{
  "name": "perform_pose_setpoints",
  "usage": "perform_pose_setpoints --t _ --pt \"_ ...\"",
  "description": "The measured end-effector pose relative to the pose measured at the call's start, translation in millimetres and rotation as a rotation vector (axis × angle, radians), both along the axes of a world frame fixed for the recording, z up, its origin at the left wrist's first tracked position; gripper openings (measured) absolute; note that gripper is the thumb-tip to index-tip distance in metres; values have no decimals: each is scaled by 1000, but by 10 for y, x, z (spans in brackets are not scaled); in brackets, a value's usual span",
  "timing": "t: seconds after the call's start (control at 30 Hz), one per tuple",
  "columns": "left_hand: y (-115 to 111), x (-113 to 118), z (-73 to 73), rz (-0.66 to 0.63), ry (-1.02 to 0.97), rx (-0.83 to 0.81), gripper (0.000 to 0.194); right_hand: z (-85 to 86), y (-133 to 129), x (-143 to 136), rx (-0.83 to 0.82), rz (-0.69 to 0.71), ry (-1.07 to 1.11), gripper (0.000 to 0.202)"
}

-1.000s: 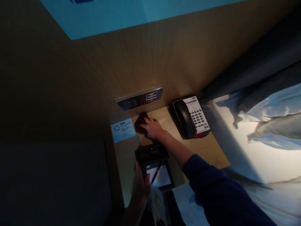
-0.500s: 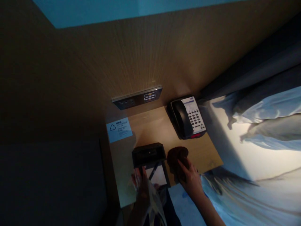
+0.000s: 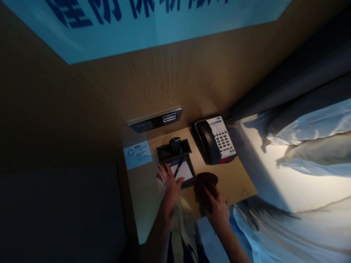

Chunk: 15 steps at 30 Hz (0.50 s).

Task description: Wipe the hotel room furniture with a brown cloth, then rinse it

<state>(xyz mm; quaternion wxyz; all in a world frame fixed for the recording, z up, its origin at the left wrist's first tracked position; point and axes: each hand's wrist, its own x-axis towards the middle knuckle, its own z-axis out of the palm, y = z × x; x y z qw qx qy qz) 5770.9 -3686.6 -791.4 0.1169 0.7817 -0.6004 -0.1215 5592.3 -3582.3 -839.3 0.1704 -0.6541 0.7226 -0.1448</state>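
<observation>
My left hand, fingers spread, rests at the near left corner of a dark desk organizer. Its thumb lies by the near edge. A white notepad lies in the organizer's front part with a dark pen slanting across it. In the rear slot stands a black remote control. Beside the organizer, my right hand has its fingers closed on a dark reddish-brown cloth, bunched against the desktop.
Behind the cloth stands a desk telephone. A blue recycling card lies at the desk's back left. A socket panel is on the wood wall, under a large blue sign. Rumpled bedding is on the right.
The organizer has slid back toward the wall, my left hand moving with it and spreading its fingers. The remote now shows upright in the rear slot. My right hand stays on the cloth.
</observation>
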Motion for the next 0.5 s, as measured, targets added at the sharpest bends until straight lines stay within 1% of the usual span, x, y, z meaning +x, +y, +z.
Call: perform_pose_setpoints --t 0.13,0.23,0.33,0.5 --pt "-406 -70 196 40 -16 40 92 -28 6 10 -2 -7 16 58" --pt "-612 -99 299 64 -22 70 94 -10 9 25 -8 -25 23 59" --pt "-689 -93 315 47 -3 53 95 20 2 32 -9 -24 30 58" --pt "-703 10 231 20 102 0 99 106 -21 56 24 -45 62 55"
